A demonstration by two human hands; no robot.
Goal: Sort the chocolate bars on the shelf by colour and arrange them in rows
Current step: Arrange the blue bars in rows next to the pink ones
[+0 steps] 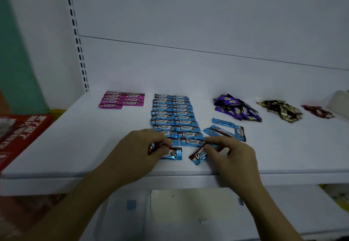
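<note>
The left grip has its fingers curled over a flat blue bar, holding it down on the shelf near the front edge; one end of the wrapper sticks out toward the right grip. The right grip pinches a tilted blue bar by its upper end between thumb and forefinger, the other fingers loosely bent, and the bar's lower end slants toward the left grip. Just beyond both grips lie the blue rows, two columns side by side. A few loose blue bars lie just beyond the right grip. Well beyond the left grip, to its left, sit the pink bars. Farther beyond the right grip and to its right are a purple heap, a gold heap and a red heap.
</note>
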